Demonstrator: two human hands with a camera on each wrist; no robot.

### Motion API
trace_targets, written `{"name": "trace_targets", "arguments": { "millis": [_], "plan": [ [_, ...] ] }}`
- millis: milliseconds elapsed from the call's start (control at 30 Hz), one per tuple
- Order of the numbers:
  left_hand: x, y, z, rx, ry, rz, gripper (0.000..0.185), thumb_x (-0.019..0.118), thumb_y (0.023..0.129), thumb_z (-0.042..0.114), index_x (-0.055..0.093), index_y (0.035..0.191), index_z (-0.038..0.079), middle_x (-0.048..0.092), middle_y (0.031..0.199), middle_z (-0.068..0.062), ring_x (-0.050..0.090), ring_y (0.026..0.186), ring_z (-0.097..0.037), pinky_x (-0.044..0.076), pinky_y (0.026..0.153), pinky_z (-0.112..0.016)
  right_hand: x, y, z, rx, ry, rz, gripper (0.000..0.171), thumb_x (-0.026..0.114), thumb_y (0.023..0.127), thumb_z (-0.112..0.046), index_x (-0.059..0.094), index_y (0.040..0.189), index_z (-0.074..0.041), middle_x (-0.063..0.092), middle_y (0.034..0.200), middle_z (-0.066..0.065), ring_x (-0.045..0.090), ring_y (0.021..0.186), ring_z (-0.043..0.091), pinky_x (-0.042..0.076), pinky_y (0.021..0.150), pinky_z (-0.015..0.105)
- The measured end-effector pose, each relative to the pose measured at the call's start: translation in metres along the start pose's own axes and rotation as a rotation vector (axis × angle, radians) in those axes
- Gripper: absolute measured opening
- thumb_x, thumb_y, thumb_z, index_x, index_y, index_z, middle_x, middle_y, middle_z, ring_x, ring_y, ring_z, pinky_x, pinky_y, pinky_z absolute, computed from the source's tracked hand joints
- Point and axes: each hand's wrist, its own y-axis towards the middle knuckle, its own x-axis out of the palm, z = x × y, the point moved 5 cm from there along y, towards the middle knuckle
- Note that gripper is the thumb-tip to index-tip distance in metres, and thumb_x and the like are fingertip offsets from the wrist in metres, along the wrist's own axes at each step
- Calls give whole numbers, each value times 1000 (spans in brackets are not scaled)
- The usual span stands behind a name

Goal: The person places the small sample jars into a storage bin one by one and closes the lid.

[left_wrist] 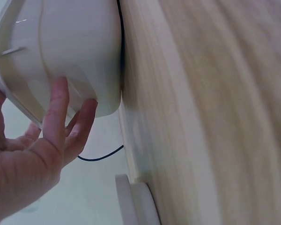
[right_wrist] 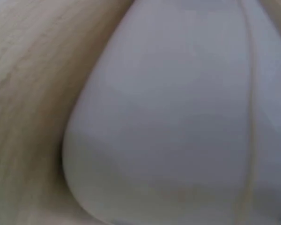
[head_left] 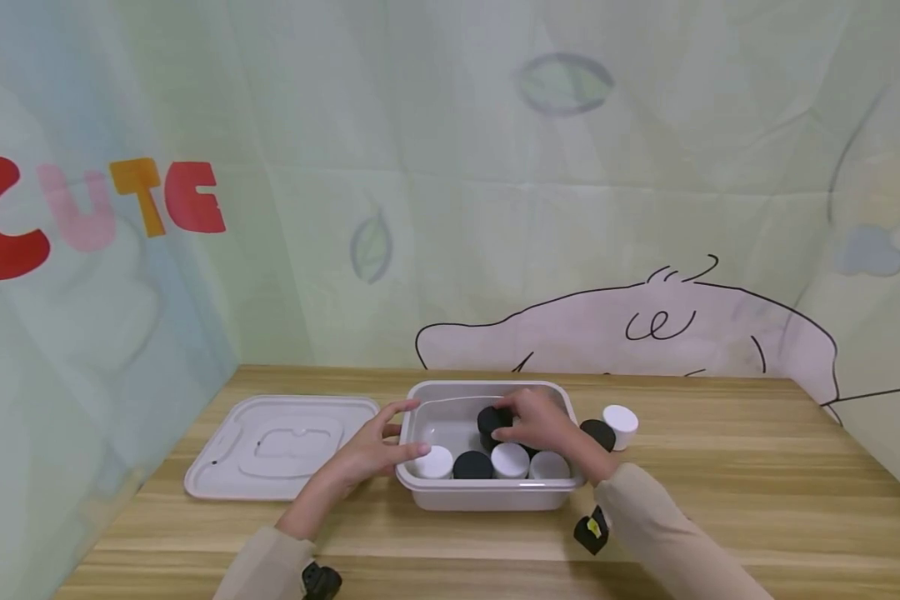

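A light grey plastic container stands on the wooden table. My left hand grips its left side, thumb over the rim and fingers against the outer wall; the left wrist view shows those fingertips on the wall. Inside the container, my right hand holds a black cylindrical piece between thumb and fingers. Along the near wall stand a white round piece, a black one and two more white ones. Only the container's outer wall fills the right wrist view.
Right of the container, another black round piece stands beside a white one, partly behind my right forearm. A flat grey lid lies on the table to the left. A printed curtain hangs behind the table.
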Motion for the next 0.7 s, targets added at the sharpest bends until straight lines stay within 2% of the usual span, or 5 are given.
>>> {"name": "trace_targets", "arguments": {
  "millis": [33, 133, 400, 533, 700],
  "plan": [
    [0, 0, 0, 0, 3, 0, 74, 76, 74, 24, 37, 136, 15, 45, 126, -28, 53, 103, -32, 53, 70, -38, 1, 0, 0, 2, -5, -3, 35, 74, 72, -15, 67, 101, 3, 68, 87, 9, 50, 65, 9, 42, 58, 21],
    [0, 0, 0, -2, 7, 4, 74, 76, 74, 25, 37, 136, 15, 45, 126, -28, 53, 105, -33, 53, 71, -39, 3, 0, 1, 19, -3, -25, 36, 74, 72, -15, 67, 102, 3, 68, 91, 11, 53, 69, 10, 45, 62, 24],
    [0, 1, -1, -13, 0, 16, 74, 77, 73, 26, 39, 136, 17, 45, 126, -26, 53, 105, -32, 53, 72, -40, 3, -2, 6, 13, 63, -67, 29, 72, 76, -16, 68, 100, 1, 69, 92, 10, 61, 80, 13, 50, 69, 27],
    [0, 1, -1, -14, -2, 16, 74, 77, 73, 25, 39, 136, 16, 45, 126, -26, 53, 104, -32, 53, 72, -39, 2, -2, 6, -3, 78, -76, 25, 70, 79, -17, 68, 97, 0, 69, 90, 8, 62, 79, 13, 50, 68, 26],
    [0, 1, -1, -12, -9, 6, 74, 76, 74, 25, 38, 136, 16, 45, 126, -26, 53, 104, -32, 53, 72, -39, 0, -3, 6, 30, 105, -90, 30, 69, 80, -20, 66, 102, 1, 68, 95, 10, 63, 84, 17, 51, 73, 30]
  ]
}}
